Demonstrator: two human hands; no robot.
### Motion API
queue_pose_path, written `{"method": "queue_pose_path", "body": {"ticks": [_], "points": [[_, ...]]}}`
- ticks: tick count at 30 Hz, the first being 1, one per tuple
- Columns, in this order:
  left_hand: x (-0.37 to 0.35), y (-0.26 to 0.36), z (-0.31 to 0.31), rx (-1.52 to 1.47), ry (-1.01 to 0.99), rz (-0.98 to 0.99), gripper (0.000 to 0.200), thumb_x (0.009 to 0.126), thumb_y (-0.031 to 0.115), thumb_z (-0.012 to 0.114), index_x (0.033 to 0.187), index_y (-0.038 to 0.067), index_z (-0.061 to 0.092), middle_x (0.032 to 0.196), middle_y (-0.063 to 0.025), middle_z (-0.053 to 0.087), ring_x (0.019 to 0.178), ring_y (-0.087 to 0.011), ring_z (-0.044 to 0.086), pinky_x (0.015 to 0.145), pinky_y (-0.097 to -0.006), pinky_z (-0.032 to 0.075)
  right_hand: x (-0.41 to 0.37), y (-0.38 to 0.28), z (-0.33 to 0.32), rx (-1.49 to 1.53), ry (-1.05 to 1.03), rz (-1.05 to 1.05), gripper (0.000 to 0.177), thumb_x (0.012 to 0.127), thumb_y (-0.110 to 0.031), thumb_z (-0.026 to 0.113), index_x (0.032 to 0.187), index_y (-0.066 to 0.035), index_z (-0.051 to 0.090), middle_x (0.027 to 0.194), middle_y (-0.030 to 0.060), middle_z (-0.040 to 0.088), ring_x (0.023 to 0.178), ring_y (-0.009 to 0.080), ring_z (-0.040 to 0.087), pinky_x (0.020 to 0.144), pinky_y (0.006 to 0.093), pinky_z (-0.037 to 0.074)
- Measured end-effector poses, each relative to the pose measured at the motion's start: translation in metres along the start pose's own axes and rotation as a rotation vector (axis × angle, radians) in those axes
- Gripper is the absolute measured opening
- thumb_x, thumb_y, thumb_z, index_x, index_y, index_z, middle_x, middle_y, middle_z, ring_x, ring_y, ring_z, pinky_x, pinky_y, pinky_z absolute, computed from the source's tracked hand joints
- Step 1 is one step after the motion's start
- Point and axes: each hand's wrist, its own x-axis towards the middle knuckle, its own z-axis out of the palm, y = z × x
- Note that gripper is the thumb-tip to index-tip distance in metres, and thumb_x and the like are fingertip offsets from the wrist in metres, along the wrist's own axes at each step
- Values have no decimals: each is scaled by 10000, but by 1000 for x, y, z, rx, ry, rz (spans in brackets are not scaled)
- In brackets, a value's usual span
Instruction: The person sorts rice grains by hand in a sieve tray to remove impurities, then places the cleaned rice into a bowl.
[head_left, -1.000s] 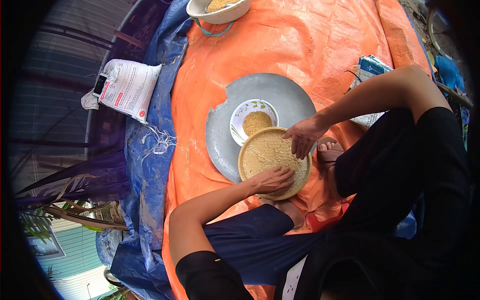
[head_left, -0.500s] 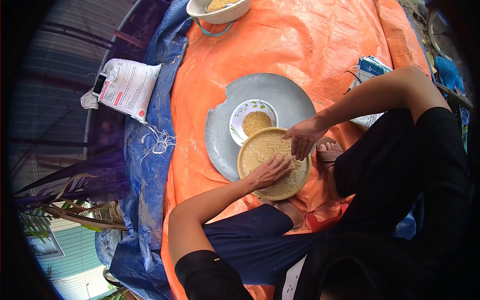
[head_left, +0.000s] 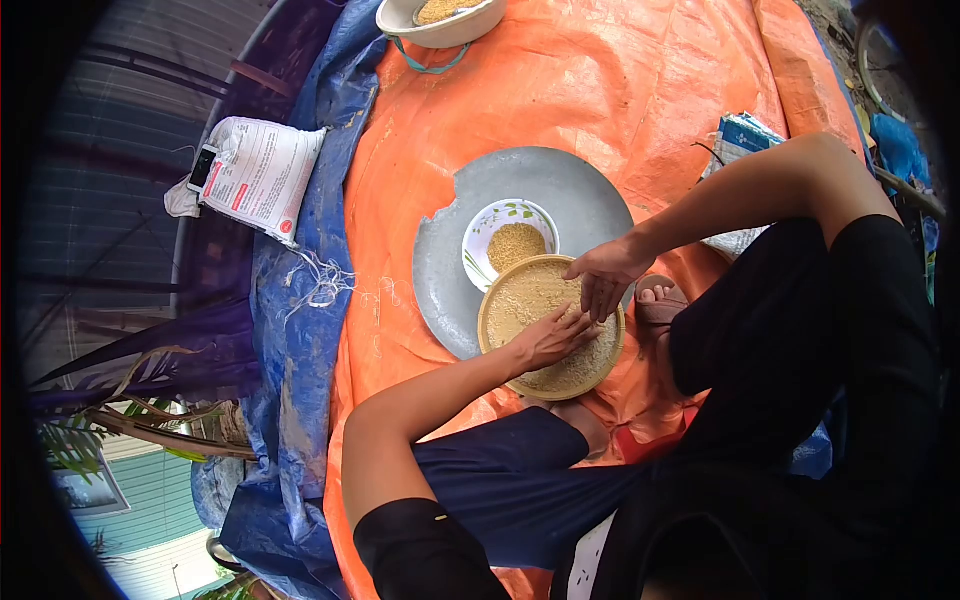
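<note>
A round woven tray [head_left: 512, 312] holds a thin layer of pale grain and rests tilted over the edge of a grey metal disc [head_left: 440, 270]. My left hand [head_left: 553, 338] lies over the grain with its fingers stretched out. Above the tray's right rim is my right hand [head_left: 610, 272], thumb apart and fingers pointing down toward the left fingertips. Neither hand visibly grips anything. Just behind the tray, a white bowl [head_left: 482, 228] with green leaf patterns sits on the disc, with golden unhusked grain [head_left: 515, 245] in it.
An orange tarp [head_left: 560, 80] covers the ground, with a blue tarp [head_left: 290, 400] along the left. A basin [head_left: 470, 32] of grain stands at the back. A white sack [head_left: 265, 180] with a phone [head_left: 203, 167] lies left. My sandalled foot [head_left: 660, 300] is right of the tray.
My left hand has slid slightly right over the grain, closer to my right hand. The right hand stays nearly in place, and the view has shifted a little.
</note>
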Motion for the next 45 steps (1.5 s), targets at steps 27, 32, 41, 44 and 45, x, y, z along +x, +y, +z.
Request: {"method": "queue_pose_path", "body": {"ticks": [27,32,41,44,45], "points": [[-18,-7,2,72,72,92,131,812,176,533,757,90,614,744,-29,534,722,-173,567,663,-291,447,-5,2,-1,-41,8,12,773,944,-556,350,1268,133,479,1259,296,547,1197,336,556,1045,380,446],[-18,-11,-4,65,63,65,128,815,184,537,767,90,610,758,-22,529,732,-172,565,671,-300,445,-4,2,-2,-36,13,13,770,944,-556,353,1260,134,485,1250,297,551,1186,335,564,1033,375,458],[-14,-18,-5,23,108,-119,440,868,207,523,1254,-3,499,1284,-202,475,1187,-309,484,937,-392,423,-1,5,-4,-17,26,-4,747,942,-553,379,1215,130,507,1211,291,571,1136,338,596,1003,382,485],[-15,-19,3,-45,80,-181,511,896,225,508,1342,-12,429,1393,-244,404,1274,-390,421,1029,-457,375,-3,4,-3,-24,33,-14,742,938,-558,386,1196,125,516,1203,286,576,1128,338,601,998,384,489],[-16,-19,3,-76,59,-192,518,906,230,503,1355,-12,413,1413,-251,386,1290,-413,403,1050,-476,359,-3,4,-3,-21,36,-11,742,937,-560,388,1194,123,517,1202,285,576,1128,337,601,998,383,489]]}}
